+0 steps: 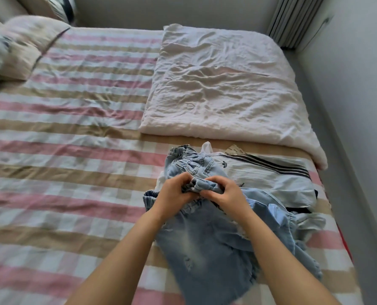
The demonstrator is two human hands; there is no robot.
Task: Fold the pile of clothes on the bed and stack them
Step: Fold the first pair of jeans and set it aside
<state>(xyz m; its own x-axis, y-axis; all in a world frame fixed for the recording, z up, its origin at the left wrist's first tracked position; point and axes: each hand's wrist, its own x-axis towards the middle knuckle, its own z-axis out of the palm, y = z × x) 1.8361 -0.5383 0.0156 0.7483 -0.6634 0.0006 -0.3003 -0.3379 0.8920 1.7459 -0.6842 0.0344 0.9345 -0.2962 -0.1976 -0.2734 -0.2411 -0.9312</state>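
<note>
Denim (205, 184) — shorts, perhaps — in hands (174, 194) (225, 192)

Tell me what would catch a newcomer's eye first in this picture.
Reaching in from the bottom, the left hand and right hand grip a bunch of pale blue denim just right of centre. Behind it lies a white garment with dark stripes, and farther back a rumpled white quilt on the pink-and-tan striped sheet.

Faded, frayed denim shorts (205, 249); matt checked cotton sheet (73, 172); crumpled soft white quilt (222, 84).
</note>
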